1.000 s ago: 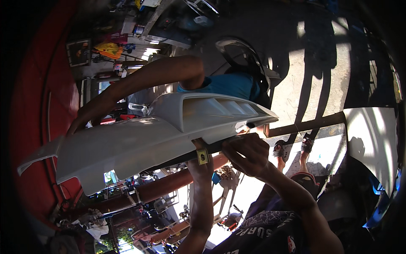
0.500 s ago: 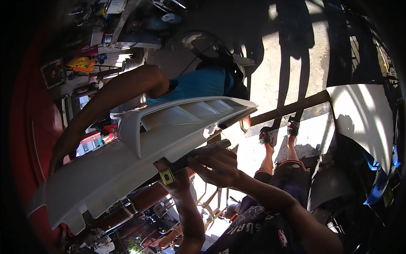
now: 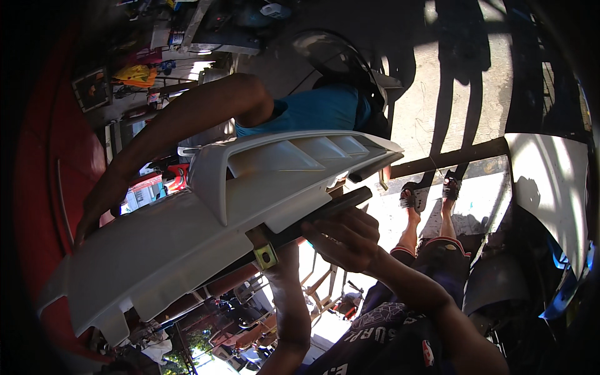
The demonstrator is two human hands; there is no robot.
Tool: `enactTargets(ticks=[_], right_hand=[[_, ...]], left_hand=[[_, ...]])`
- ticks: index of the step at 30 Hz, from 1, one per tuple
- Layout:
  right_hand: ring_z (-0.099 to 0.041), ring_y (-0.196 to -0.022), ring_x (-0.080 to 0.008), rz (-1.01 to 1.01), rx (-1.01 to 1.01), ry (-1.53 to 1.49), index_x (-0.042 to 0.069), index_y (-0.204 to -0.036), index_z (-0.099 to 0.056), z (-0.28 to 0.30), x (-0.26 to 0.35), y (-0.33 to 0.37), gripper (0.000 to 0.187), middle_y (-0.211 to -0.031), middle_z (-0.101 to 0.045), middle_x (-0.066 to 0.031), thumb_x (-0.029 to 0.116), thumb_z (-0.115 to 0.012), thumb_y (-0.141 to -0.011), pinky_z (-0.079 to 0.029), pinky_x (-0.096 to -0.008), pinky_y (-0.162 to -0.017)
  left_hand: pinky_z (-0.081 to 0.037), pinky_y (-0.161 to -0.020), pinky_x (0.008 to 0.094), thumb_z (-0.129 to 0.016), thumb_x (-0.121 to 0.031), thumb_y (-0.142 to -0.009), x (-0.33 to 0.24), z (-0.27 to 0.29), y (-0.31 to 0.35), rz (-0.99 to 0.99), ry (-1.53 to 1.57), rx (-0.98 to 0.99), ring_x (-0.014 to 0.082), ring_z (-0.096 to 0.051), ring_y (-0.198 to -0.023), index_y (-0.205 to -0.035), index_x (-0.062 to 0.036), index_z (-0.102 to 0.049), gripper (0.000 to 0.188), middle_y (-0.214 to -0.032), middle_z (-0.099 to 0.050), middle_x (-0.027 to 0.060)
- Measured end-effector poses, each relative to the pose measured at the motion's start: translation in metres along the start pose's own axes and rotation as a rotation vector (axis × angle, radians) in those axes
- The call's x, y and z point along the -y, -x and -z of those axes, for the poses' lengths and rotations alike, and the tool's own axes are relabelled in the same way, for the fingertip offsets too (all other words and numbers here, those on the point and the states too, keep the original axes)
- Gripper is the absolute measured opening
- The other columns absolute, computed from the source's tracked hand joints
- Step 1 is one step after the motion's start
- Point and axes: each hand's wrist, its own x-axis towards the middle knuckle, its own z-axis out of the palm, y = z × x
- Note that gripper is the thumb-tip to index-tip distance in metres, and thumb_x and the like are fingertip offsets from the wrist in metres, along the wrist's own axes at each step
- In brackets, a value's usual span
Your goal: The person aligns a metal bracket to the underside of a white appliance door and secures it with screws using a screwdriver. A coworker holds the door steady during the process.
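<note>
Panel [image 3: 169, 262], large, pale grey and moulded, stretches across the middle of the scene, slanting from the near left up to the far right; its right half has a recess with slanted slats. The person's right hand [image 3: 347, 237] is at the panel's near edge, right of centre, fingers bent and closed on a black bar [image 3: 350, 201] whose end juts out to the right. The left hand [image 3: 284, 259] is raised just left of it, partly covered by the panel and a gold-coloured metal bracket [image 3: 266, 256] with a hole; its fingers are hidden, so how far they are spread, or what they hold, cannot be told. On the far side, a co-worker in a blue top [image 3: 312, 112] stretches one bare arm [image 3: 200, 106] leftward, near a red surface [image 3: 78, 144]. To the right, a white curved sheet [image 3: 553, 194] stands beyond the person's sandalled feet [image 3: 449, 187].
</note>
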Motion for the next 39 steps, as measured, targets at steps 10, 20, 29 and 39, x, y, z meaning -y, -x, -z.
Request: enactTargets(ticks=[10,20,29,39], right_hand=[[-0.070,-0.074,-0.0176,-0.013,-0.026,0.034,0.007,-0.102,-0.074,-0.001,0.002,-0.004,0.034,-0.091,-0.069,-0.0043,0.004,-0.079,-0.068,-0.055,-0.0299,-0.062],[-0.069,-0.091,-0.0197,-0.118,-0.059,-0.054,0.006,-0.104,-0.074,-0.007,0.002,0.005,0.027,-0.096,-0.072,-0.0059,0.010,-0.077,-0.078,-0.056,-0.0341,-0.078],[-0.069,-0.093,-0.0202,-0.141,-0.073,-0.043,0.007,-0.098,-0.074,-0.002,-0.005,0.012,0.021,-0.099,-0.072,-0.0057,0.004,-0.075,-0.078,-0.056,-0.0326,-0.082],[-0.065,-0.073,-0.0169,-0.602,-0.158,-0.075,0.005,-0.113,-0.068,0.010,-0.064,0.091,0.043,-0.098,-0.067,-0.0098,-0.006,-0.075,-0.072,-0.049,-0.0270,-0.057]], left_hand=[[-0.056,-0.080,0.0371,-0.076,-0.018,-0.084,-0.002,0.002,-0.005,0.066,0.263,-0.038,0.0268,-0.067,-0.094,-0.120,0.0018,-0.053,0.047,-0.111,-0.064,0.0154],[-0.056,-0.086,0.0407,-0.072,-0.018,-0.086,-0.009,0.008,-0.012,0.059,-0.050,-0.056,0.0341,-0.067,-0.098,-0.117,-0.0001,-0.058,0.039,-0.113,-0.063,0.0170],[-0.054,-0.088,0.0431,-0.064,-0.031,-0.092,0.005,-0.001,-0.006,-0.053,-0.518,-0.042,0.0361,-0.065,-0.102,-0.119,-0.0020,-0.059,0.041,-0.116,-0.063,0.0183],[-0.048,-0.104,0.0433,-0.062,-0.031,-0.095,0.015,-0.009,0.003,0.021,-0.168,-0.156,0.0347,-0.058,-0.121,-0.130,-0.0002,-0.054,0.047,-0.129,-0.059,0.0187]])
